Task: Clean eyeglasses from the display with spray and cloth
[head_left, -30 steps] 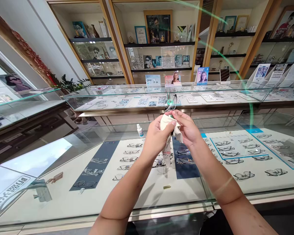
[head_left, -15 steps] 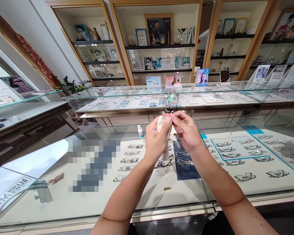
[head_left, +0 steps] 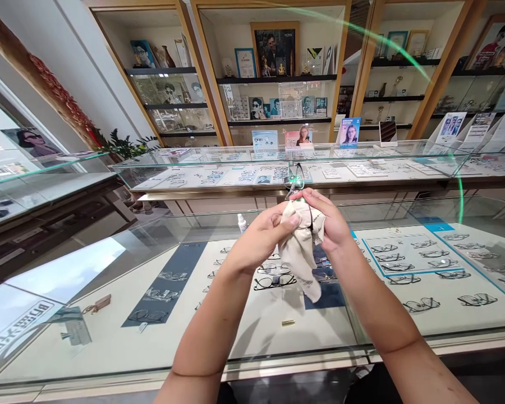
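Above the glass counter, my left hand (head_left: pixel 258 238) is closed on a cream cleaning cloth (head_left: pixel 298 247), thumb pressed on its front. A pair of eyeglasses (head_left: pixel 293 178) rises past the fingertips, one lens showing with a green reflection. The rest of the frame is mostly hidden behind the cloth and fingers. My right hand (head_left: pixel 330 221) pinches at the cloth's right edge, beside a dark temple arm, and seems to grip the eyeglasses there. The cloth's loose end hangs down between both hands. A small white spray bottle (head_left: pixel 241 223) stands just left of my left hand, partly covered by it.
Beneath my arms, the glass display counter (head_left: pixel 185 353) holds rows of spectacles (head_left: pixel 275 281), a dark blue strip (head_left: pixel 185 259) and a small gold bar (head_left: pixel 288 322). Across the aisle stands another glass showcase (head_left: pixel 219 193), with tall shelves (head_left: pixel 273 80) behind.
The cloth has spread and now hangs lower between my hands, covering more of the eyeglasses. My left hand has turned and shifted left, partly covering the bottle. The lens has tilted.
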The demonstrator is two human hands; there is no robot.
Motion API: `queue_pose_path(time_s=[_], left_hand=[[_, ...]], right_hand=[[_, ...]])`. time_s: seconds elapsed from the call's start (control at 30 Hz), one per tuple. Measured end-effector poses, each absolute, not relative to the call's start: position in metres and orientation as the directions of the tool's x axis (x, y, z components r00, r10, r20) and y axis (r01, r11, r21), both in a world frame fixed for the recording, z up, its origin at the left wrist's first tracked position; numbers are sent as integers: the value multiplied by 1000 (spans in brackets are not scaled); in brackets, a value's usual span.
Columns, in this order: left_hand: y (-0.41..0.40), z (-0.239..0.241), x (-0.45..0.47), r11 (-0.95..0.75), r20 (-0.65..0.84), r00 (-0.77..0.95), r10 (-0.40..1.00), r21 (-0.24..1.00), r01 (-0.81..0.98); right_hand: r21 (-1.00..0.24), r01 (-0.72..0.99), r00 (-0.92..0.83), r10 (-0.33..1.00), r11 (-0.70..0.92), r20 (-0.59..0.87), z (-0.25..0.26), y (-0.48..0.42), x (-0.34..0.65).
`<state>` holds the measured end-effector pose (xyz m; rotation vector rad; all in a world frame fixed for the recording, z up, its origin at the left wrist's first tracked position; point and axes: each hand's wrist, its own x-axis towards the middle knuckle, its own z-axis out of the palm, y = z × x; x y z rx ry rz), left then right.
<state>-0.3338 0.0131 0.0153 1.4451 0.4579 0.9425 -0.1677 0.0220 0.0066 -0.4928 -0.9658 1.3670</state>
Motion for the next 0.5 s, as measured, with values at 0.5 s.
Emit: queue_pose_path(time_s=[0.5], left_hand=[[18, 6, -313, -330, 371, 178, 911, 917, -225]], right_hand=[[-796, -454, 62, 905, 400, 420, -1, 15, -181]])
